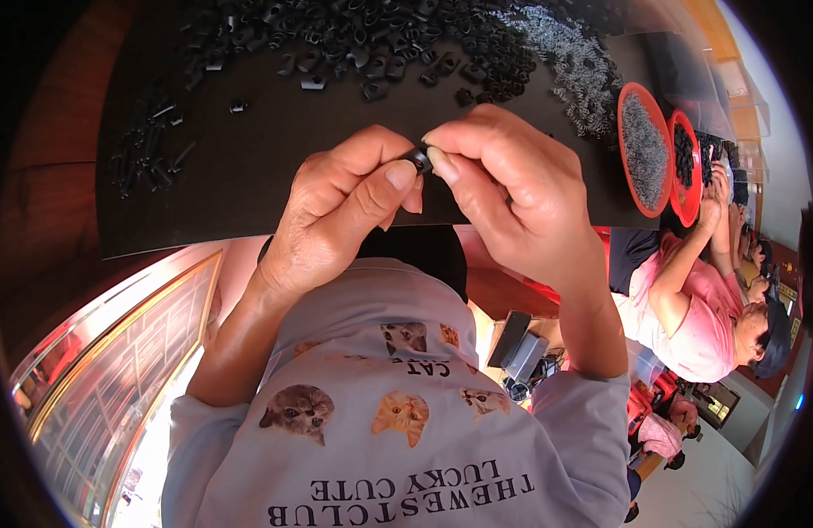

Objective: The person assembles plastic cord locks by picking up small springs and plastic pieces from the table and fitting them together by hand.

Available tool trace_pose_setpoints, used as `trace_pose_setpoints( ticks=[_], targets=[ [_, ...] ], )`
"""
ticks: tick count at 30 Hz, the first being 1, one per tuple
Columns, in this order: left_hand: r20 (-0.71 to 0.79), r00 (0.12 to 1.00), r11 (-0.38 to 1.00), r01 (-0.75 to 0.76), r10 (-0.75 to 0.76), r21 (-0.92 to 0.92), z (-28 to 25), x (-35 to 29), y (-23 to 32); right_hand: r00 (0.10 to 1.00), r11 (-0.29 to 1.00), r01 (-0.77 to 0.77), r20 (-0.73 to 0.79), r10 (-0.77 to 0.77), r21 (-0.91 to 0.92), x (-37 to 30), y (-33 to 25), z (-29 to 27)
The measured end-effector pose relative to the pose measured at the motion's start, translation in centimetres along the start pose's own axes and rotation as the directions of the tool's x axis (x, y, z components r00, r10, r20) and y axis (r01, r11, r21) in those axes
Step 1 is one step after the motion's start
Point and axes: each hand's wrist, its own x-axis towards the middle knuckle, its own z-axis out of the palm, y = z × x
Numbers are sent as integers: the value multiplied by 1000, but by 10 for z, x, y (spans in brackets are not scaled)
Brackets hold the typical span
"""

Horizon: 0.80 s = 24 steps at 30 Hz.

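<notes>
Over the near edge of the dark table, my left hand (336, 207) pinches a small black plastic part (418, 158) between thumb and fingers. The part looks short and hollow, with an opening facing up; fingertips cover much of it. My right hand (521, 189) meets it from the other side, thumb and forefinger tips closed at its right end. Whether a smaller piece sits between those right fingertips cannot be made out. A heap of similar black plastic parts (371, 44) spreads across the far side of the table, beyond both hands.
Thin black rods (151, 150) lie at the table's left. Loose metal springs (573, 70) are piled at the far right, beside a red bowl of springs (631, 180) and another red bowl with black pieces (685, 207). A co-worker in pink (688, 308) sits to the right.
</notes>
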Motion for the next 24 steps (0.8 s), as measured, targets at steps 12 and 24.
trace_pose_setpoints(
  ticks=[12, 24],
  targets=[
    [-33, 999, 1000, -13, 12, -14, 2, -2, 1, 998, 998, -54, -37, 56, 43, -25, -5, 19],
    [-21, 999, 997, -38, 39, 60, 4, -1, -3, 944, 798, -321, -239, 227, -510, -38, 73, -76]
  ],
)
